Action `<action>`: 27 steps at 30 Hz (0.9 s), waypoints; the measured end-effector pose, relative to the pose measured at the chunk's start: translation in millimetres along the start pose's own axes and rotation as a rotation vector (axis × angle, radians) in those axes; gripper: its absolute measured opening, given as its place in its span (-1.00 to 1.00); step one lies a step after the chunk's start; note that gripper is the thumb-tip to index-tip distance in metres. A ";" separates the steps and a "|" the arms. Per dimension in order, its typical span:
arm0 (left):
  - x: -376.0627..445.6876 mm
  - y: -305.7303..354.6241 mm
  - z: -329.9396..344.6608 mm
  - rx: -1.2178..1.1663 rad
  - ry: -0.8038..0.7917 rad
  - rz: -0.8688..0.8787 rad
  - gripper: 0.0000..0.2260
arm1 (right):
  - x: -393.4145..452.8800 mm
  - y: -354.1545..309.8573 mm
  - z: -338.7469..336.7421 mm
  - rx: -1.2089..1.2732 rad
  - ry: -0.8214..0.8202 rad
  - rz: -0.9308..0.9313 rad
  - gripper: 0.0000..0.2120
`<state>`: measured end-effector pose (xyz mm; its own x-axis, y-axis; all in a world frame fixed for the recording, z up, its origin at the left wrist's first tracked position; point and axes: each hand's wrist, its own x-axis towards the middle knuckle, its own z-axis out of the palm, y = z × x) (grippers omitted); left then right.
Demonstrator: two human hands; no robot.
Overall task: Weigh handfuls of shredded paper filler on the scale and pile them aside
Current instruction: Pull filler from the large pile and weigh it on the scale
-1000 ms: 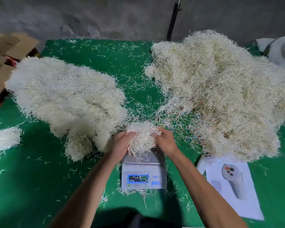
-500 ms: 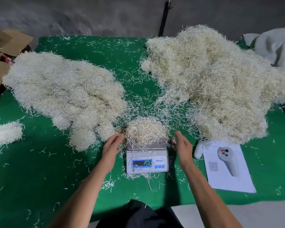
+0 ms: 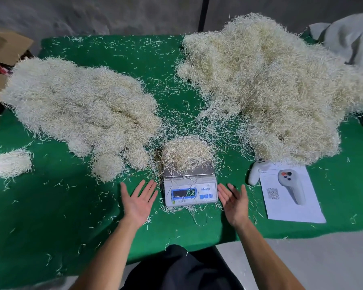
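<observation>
A small white scale point(image 3: 190, 190) with a blue display stands at the table's front centre. A rounded handful of cream shredded paper point(image 3: 187, 153) sits on its steel pan. My left hand point(image 3: 139, 200) hovers palm up just left of the scale, fingers straight and holding nothing. My right hand point(image 3: 235, 203) is on the scale's right side, palm turned inward, fingers relaxed and holding nothing. A large loose heap of shredded paper point(image 3: 268, 84) fills the right of the table. A pile of rounded handfuls point(image 3: 82, 109) lies on the left.
The green felt table point(image 3: 50, 216) is strewn with stray shreds. A small separate clump point(image 3: 10, 164) lies at far left. A white controller point(image 3: 257, 170) and a printed sheet point(image 3: 291, 195) lie right of the scale. Cardboard boxes point(image 3: 2, 51) stand at back left, grey cloth point(image 3: 348, 36) at back right.
Both hands let go of the handful, left it on the scale and drew back toward me to either side of the scale, opening flat. The camera view pulled back.
</observation>
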<state>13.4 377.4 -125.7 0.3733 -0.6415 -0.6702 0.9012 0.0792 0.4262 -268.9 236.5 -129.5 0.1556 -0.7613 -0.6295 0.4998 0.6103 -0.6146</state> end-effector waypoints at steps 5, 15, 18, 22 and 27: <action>0.8 -4.6 -6.1 -0.005 -0.006 0.008 -0.13 | -0.8 1.7 0.2 0.016 0.008 -0.005 -0.42; 6.6 -5.9 -14.8 0.031 0.000 0.021 -0.15 | 5.1 3.6 -4.9 0.041 0.015 0.003 -0.40; 7.3 -5.4 -14.0 0.027 0.011 0.020 -0.16 | 4.3 3.8 -2.9 0.019 0.019 0.005 -0.42; 7.7 -4.8 -13.4 0.056 -0.001 0.022 -0.19 | 3.9 2.0 0.6 -0.073 0.030 0.002 -0.43; 6.0 5.0 14.2 0.278 -0.033 0.029 -0.24 | 3.9 -13.2 22.7 -0.417 -0.020 -0.038 -0.46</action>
<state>17.0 363.1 -119.0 0.3869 -0.6671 -0.6366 0.7934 -0.1109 0.5984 -255.5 220.5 -113.1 0.1617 -0.7867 -0.5958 0.1184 0.6148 -0.7797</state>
